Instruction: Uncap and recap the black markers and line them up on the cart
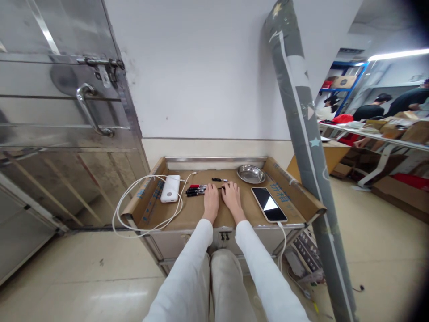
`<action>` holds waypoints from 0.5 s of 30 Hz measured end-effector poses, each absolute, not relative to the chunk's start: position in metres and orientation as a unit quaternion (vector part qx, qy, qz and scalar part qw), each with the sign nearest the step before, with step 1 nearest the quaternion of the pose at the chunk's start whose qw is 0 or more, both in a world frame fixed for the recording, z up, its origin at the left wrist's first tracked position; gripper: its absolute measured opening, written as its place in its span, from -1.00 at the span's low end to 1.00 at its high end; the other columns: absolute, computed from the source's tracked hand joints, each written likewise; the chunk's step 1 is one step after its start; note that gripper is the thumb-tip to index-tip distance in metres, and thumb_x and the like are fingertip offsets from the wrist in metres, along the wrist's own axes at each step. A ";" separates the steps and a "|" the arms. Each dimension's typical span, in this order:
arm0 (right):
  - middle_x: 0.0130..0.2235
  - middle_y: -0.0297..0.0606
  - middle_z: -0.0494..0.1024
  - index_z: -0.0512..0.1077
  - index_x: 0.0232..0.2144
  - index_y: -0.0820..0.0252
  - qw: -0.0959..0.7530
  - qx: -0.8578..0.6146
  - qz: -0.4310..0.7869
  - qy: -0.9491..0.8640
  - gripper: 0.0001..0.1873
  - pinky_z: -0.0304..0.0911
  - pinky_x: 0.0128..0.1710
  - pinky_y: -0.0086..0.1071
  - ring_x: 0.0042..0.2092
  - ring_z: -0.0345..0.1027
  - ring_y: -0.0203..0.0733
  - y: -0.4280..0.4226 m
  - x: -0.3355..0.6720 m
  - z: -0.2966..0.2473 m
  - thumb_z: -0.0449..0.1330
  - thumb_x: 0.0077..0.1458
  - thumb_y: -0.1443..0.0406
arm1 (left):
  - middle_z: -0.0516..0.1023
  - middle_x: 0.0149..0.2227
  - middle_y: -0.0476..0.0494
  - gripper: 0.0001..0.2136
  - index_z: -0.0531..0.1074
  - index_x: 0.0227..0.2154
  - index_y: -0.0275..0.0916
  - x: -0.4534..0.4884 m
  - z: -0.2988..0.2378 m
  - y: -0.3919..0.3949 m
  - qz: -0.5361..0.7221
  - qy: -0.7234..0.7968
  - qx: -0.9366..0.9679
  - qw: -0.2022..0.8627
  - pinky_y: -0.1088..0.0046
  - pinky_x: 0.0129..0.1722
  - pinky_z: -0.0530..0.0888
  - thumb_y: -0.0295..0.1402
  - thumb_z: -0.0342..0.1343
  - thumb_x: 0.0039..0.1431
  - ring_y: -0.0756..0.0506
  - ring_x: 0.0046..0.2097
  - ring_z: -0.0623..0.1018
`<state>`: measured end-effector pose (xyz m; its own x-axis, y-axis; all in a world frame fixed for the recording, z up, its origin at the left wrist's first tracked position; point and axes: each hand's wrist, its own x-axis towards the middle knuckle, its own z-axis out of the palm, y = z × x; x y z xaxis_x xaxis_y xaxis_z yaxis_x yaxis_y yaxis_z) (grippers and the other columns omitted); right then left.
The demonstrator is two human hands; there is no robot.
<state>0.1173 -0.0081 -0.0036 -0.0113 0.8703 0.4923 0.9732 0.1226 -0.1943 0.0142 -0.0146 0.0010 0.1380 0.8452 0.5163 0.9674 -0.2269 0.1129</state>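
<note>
Both my hands rest on a cardboard-lined tray table [298, 197]. My left hand [211, 200] lies palm down, fingers together, its fingertips at a row of black markers with red caps [196, 190]. My right hand [232, 197] lies beside it, fingers curled down onto a black marker whose end shows between the two hands; whether they grip it is hidden. Another black marker [219, 180] lies apart, just beyond my fingertips.
A white power bank [170, 188] with a looping white cable [127, 201] sits at the left. A round steel dish [250, 174] and a phone [269, 204] lie at the right. A grey rolled mat [301, 112] leans beside the table. Steel door at left; people work far right.
</note>
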 end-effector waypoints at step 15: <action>-0.20 -0.10 0.46 0.44 -0.26 0.19 0.291 -0.616 -0.061 -0.730 -0.72 0.13 -0.06 -0.27 -0.14 0.27 -0.10 -0.009 0.121 -0.004 -0.08 0.22 0.38 | 0.40 -0.16 -0.25 -0.75 0.31 -0.24 -0.32 0.012 -0.004 -0.010 -0.298 -0.585 -0.753 0.030 0.25 -0.01 0.38 -0.64 -0.24 0.19 -0.11 -0.06 0.42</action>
